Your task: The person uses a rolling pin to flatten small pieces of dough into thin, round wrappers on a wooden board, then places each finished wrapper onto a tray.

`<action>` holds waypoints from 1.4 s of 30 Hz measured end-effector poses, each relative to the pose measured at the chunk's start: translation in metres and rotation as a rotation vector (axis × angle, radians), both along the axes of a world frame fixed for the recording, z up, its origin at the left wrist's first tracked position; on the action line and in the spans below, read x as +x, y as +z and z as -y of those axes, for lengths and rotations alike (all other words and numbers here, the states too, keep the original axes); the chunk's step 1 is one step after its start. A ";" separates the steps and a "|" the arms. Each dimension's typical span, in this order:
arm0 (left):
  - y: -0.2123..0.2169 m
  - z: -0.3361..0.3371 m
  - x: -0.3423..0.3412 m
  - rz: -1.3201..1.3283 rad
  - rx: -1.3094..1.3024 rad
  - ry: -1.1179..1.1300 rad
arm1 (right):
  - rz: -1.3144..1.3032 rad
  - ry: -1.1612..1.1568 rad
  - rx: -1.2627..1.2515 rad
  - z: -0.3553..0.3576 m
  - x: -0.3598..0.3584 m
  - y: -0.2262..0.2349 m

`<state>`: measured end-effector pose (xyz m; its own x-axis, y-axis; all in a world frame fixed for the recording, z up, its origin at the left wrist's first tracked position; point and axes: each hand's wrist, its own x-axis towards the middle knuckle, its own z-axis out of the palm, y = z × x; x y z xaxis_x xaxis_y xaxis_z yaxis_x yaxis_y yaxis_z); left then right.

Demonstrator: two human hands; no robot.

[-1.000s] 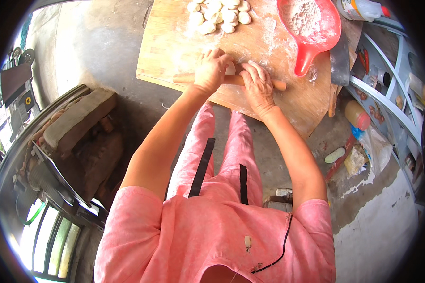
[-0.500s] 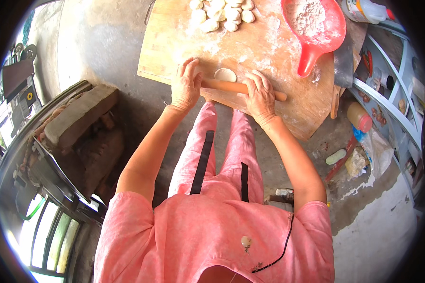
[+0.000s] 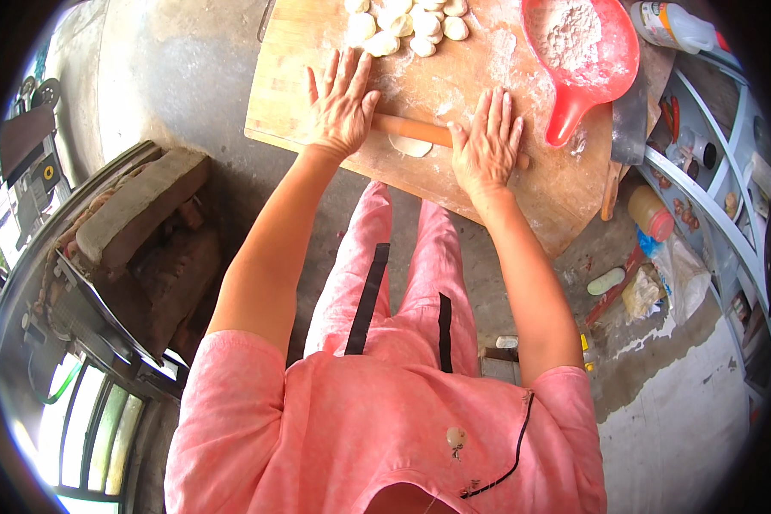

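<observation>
Rolling pin, wooden, on wooden board by its near edge, slanted: L end farther from the person, R end nearer. Dough disc, thin + pale, lies btwn the hands, partly under the pin; its near part shows. L hand: palm down, fingers straight + spread, at pin's L end; can't tell if any pin runs on under it. R hand: palm down too, fingers extended w/ small gaps, laid across pin's R part; pin tip pokes out just past it. Neither hand is pinching. Far side of board: cluster of small dough pieces, some overlapping. To their R, red plastic dipper w/ flour in it, handle twd the person. Cleaver at board's R edge, wooden handle twd the person. Farther R, lt-blue rack w/ misc. items.
</observation>
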<state>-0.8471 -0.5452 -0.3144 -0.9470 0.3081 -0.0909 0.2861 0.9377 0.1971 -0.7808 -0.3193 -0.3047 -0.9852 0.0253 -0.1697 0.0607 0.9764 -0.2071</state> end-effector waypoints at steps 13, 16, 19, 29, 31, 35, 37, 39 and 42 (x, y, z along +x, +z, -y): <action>0.007 0.014 0.036 0.113 0.050 -0.046 | 0.106 0.008 -0.104 0.011 0.034 0.011; -0.001 0.000 -0.005 0.005 0.081 0.024 | 0.001 -0.033 0.015 0.003 -0.014 -0.003; -0.004 -0.004 -0.015 -0.039 0.116 0.073 | -0.094 -0.012 -0.011 -0.004 -0.035 -0.010; 0.006 0.029 0.098 0.170 0.079 -0.009 | 0.082 0.111 -0.123 0.010 0.062 0.011; 0.010 0.023 0.079 0.167 0.025 0.008 | 0.075 0.101 -0.132 0.010 0.044 0.012; 0.003 0.012 0.023 0.049 0.044 0.061 | -0.017 0.060 -0.015 0.007 -0.013 -0.008; -0.004 0.009 -0.001 -0.016 0.052 0.061 | -0.089 0.027 -0.032 0.004 -0.033 -0.015; -0.001 0.007 -0.012 -0.051 0.037 0.058 | -0.178 -0.008 -0.140 0.003 -0.045 -0.020; -0.001 0.007 -0.007 -0.050 0.062 0.070 | -0.160 -0.004 -0.113 0.003 -0.042 -0.017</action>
<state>-0.8536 -0.5522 -0.3151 -0.9694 0.2441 -0.0260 0.2308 0.9424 0.2423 -0.8233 -0.3224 -0.3218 -0.9997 0.0194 -0.0130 0.0225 0.9461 -0.3230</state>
